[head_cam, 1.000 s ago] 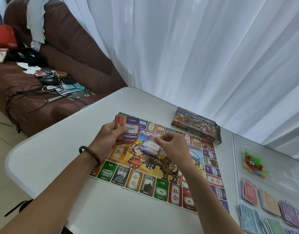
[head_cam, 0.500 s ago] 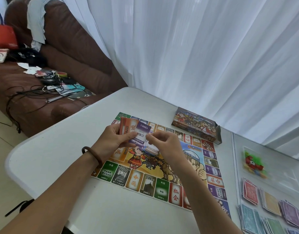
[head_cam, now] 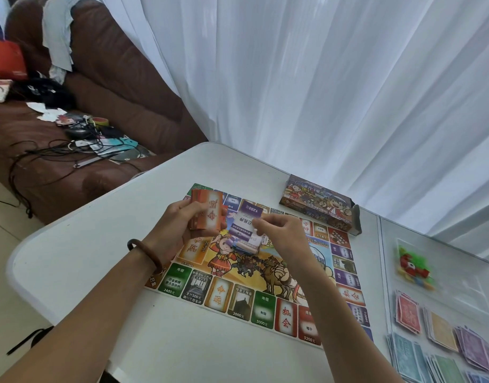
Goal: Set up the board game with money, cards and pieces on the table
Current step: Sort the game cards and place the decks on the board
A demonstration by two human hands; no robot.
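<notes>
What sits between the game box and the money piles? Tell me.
Head view: blurred red and green pieces lie between game box and money piles.

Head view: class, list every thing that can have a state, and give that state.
game board, unfolded, flat on the table.
game box, lying flat, end flap open.
orange cards, stacked in the left hand grip.
purple card, pinched by the right hand.
money piles, sorted by colour, beside the board.
</notes>
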